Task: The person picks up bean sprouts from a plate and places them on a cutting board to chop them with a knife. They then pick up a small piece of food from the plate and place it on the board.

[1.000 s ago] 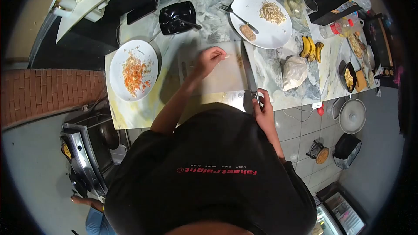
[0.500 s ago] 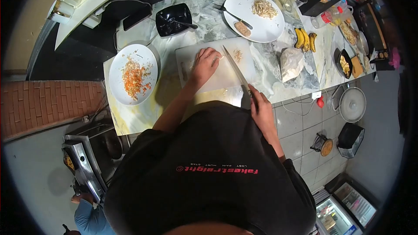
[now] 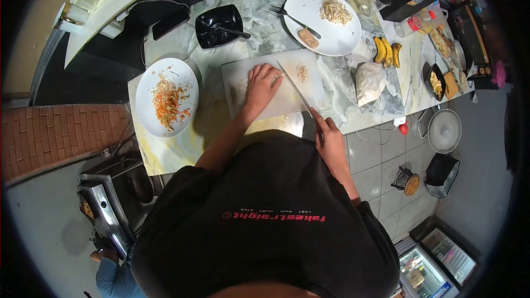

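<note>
On the white cutting board (image 3: 295, 96) my left hand (image 3: 262, 89) rests with its fingers curled together, pressing down a few pale bean sprouts that barely show at the fingertips. My right hand (image 3: 330, 139) grips the handle of a long knife (image 3: 295, 87). Its blade slants across the board, with the edge close beside my left fingertips. To the right of the blade lies a small heap of chopped bean sprouts (image 3: 302, 72). More pale scraps lie on the board left of my left hand.
A plate of shredded carrot and vegetables (image 3: 144, 107) stands left. Behind are a black dish (image 3: 201, 37) and a large plate (image 3: 298, 8) with sprouts and a fork. Bananas (image 3: 381, 51) and a plastic bag (image 3: 370, 84) lie right. Another person's blue sleeve (image 3: 113, 278) shows lower left.
The knife and my right hand have shifted slightly left, bringing the blade nearer to my left fingertips. My left hand has stayed almost in place on the board.
</note>
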### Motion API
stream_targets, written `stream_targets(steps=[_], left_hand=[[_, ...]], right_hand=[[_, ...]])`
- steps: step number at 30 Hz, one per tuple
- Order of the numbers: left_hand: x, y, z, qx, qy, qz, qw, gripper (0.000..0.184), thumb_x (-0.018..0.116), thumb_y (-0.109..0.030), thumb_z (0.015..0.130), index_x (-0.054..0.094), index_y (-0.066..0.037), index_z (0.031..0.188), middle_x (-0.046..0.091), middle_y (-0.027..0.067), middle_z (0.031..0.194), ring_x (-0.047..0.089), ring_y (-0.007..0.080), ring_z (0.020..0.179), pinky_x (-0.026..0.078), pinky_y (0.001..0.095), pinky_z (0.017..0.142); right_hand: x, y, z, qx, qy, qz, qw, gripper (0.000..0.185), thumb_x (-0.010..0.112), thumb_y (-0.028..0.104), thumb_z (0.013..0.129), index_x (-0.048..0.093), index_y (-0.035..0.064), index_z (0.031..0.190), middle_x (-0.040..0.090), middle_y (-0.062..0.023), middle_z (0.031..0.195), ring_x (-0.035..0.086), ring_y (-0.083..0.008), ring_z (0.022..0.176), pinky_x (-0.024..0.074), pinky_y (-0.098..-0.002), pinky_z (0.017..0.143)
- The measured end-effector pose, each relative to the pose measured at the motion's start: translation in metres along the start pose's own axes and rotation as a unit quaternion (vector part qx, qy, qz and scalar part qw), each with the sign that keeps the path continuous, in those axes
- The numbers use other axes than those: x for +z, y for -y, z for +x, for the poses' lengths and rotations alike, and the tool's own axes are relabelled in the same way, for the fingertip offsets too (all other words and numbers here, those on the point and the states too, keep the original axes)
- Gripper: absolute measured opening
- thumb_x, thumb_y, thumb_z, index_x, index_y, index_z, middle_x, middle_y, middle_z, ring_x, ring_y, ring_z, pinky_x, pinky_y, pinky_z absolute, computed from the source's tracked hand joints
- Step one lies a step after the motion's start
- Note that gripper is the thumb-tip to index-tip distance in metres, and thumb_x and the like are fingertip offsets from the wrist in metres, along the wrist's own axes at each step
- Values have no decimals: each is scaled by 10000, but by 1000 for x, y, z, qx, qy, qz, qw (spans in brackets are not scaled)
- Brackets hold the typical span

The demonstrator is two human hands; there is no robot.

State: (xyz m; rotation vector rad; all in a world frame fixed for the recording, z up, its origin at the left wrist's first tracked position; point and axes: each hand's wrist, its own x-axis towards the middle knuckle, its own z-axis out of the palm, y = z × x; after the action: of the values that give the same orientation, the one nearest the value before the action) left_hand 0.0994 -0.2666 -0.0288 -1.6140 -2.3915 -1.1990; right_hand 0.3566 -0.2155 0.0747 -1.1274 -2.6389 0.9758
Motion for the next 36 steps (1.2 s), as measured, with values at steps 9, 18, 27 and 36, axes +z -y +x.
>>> stream_targets(steps=[9,18,27,36], left_hand=[[-1,-2,1,-10,3,-10,1000,103,736,-140,896,695,-124,989,619,29,1019,580,261,1031,427,406,912],[-4,-1,2,5,8,4,1000,106,738,-144,895,684,-113,980,606,20,998,575,254,1020,420,402,897],[-27,-5,9,4,-8,-41,999,190,755,-159,884,676,-80,1038,610,110,1117,595,326,1072,442,435,952],[-26,-8,1,17,11,-16,1000,180,770,-149,863,683,-83,1006,618,83,1105,591,319,1050,451,436,942]], right_hand=[[2,-2,3,-6,7,1,1000,638,599,-51,908,555,226,1481,614,-194,937,667,-425,811,529,-524,716],[-2,-11,12,-16,4,2,1000,579,588,-31,938,571,201,1468,627,-217,944,662,-441,820,525,-523,724],[-23,-16,0,10,-21,108,994,543,582,-32,952,568,160,1459,672,-238,942,674,-386,798,548,-439,737],[1,-44,4,129,36,413,901,440,511,24,1029,551,187,1435,538,23,678,411,-56,501,332,-248,463]])
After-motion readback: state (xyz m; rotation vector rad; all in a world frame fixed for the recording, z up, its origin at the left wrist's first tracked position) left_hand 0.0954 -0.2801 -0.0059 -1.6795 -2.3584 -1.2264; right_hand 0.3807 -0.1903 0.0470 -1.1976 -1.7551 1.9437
